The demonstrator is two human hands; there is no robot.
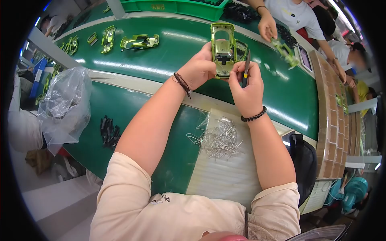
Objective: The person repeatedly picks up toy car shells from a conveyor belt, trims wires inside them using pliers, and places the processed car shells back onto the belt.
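Head view: one green toy car shell (222,45) is gripped by the left hand (199,69) over the counter (173,64), toward its near edge; one pointed tool (246,69) is clasped in the right hand (250,89), fingertips at the shell; bent wires (219,139) are heaped nearer.

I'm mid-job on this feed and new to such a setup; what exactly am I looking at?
There is no machine: these are a person's own bare hands, in one picture from a camera worn on the head, looking forward and down. The left hand holds a green car-shaped shell. The right hand, at the shell's lower end, holds a slim pointed tool. More green parts lie beyond on the green worktop. Nearer the body are a tangle of bent wires on a pale sheet, a heap of black pieces and a clear plastic bag. At upper right, a co-worker's hand is by another green part, blurred.
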